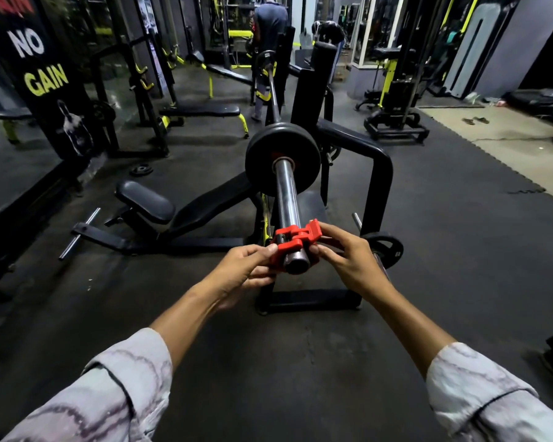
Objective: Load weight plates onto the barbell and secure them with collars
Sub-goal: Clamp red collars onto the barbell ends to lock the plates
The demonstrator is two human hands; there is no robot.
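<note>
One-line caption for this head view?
Both hands, left hand and right hand, hold a red collar on the barbell sleeve end, apart from the black plate.

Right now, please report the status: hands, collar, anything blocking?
Left hand and right hand grip the red plastic collar at the steel barbell sleeve tip. Black round weight plate already on. Sleeve between them bare.
</note>
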